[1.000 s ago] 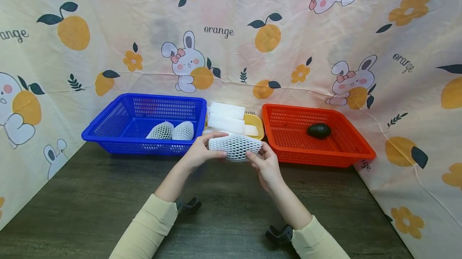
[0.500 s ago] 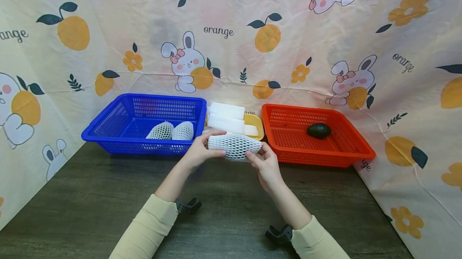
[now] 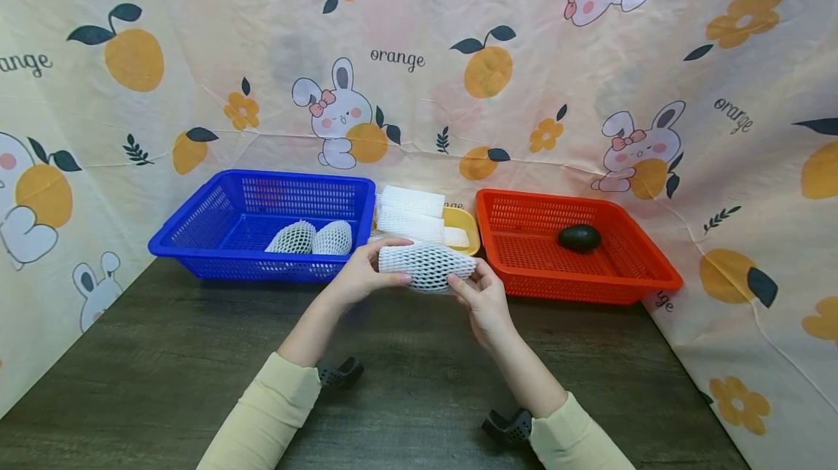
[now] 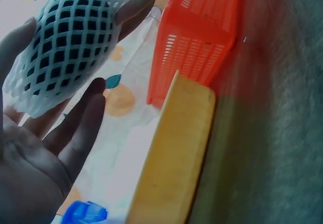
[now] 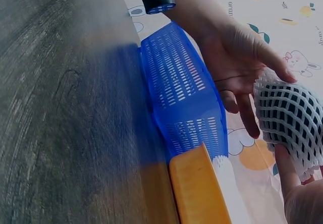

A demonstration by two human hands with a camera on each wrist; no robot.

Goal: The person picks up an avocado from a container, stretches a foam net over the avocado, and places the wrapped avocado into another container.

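Note:
Held up between both hands is a dark avocado in a white foam net sleeve [image 3: 428, 268]. My left hand [image 3: 361, 275] pinches the sleeve's left end between thumb and fingers. At the other end, the thumb and fingers of my right hand [image 3: 486, 301] grip the net. Through the stretched mesh in the left wrist view, the dark fruit [image 4: 70, 47] shows in the sleeve's middle, while both ends of the net extend past it. A bare dark green avocado [image 3: 579, 238] lies in the red basket [image 3: 576, 289].
The blue basket [image 3: 255, 270] at the left has two fruits in white nets [image 3: 292, 239] inside. Between the baskets, behind my hands, a yellow tray [image 3: 466, 221] carries flat white foam sleeves [image 3: 411, 212]. A printed cloth [image 3: 419, 106] hangs behind the dark wooden table [image 3: 406, 383].

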